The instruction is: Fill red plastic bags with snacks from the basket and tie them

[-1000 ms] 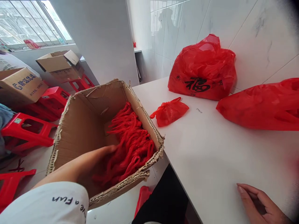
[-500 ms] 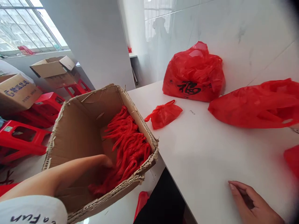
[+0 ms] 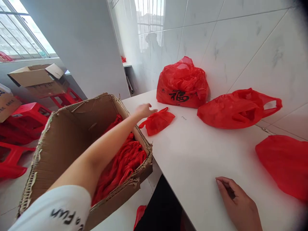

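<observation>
My left hand (image 3: 144,110) reaches across the cardboard box (image 3: 36,183) to the small red plastic bag (image 3: 158,122) on the white table. Its fingers look apart and slightly blurred, just above the bag's tied top; I cannot tell whether they touch it. Below my left forearm, many bunched red plastic bags (image 3: 130,158) lie inside the box. My right hand (image 3: 237,200) rests on the table top (image 3: 192,166), thumb and forefinger curled together at the tips with nothing visible between them.
A full red bag with black lettering (image 3: 183,85) stands by the tiled wall. Two more red bags, one with a handle loop (image 3: 238,110) and another (image 3: 286,163), lie to the right. Red stools (image 3: 31,118) and an open carton (image 3: 39,80) stand at left.
My left hand has come up out of the box, from among the bunched red bags, and over to the small bag on the table. My right hand keeps its pose; the view has shifted right.
</observation>
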{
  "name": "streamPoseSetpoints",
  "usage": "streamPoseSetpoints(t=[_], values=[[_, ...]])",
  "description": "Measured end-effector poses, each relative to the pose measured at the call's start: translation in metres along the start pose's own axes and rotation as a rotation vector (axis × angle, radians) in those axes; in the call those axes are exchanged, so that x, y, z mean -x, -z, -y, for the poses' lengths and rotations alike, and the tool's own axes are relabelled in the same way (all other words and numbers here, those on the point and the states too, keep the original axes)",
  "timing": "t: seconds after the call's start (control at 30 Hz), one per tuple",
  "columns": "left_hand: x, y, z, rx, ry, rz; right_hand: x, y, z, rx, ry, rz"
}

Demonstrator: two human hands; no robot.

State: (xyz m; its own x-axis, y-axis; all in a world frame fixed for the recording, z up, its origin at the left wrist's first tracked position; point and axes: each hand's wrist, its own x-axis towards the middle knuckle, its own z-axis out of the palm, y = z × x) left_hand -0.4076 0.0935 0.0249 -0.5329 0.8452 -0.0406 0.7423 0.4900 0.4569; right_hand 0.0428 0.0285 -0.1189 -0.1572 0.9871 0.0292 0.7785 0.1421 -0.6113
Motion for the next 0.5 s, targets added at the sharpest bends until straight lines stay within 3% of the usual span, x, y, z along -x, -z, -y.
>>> streamPoseSetpoints(t=[0.1,0.17,0.23,0.37,0.5], values=[[-0.01,-0.023,-0.023,0.074,-0.022,0.208,0.002,0.001,-0.002,-0.036,0.021,-0.016],[-0.009,-0.015,-0.025,0.162,-0.058,0.291,0.004,0.002,-0.001,-0.053,0.018,-0.024],[-0.001,0.011,-0.017,0.273,-0.112,0.322,0.004,0.003,0.0,-0.055,0.013,-0.018],[0.032,0.086,0.036,0.46,-0.148,0.236,0.003,0.005,0.001,-0.033,-0.024,0.001],[0.073,0.137,0.12,0.405,0.07,0.095,0.002,0.001,-0.006,0.013,-0.041,-0.013]])
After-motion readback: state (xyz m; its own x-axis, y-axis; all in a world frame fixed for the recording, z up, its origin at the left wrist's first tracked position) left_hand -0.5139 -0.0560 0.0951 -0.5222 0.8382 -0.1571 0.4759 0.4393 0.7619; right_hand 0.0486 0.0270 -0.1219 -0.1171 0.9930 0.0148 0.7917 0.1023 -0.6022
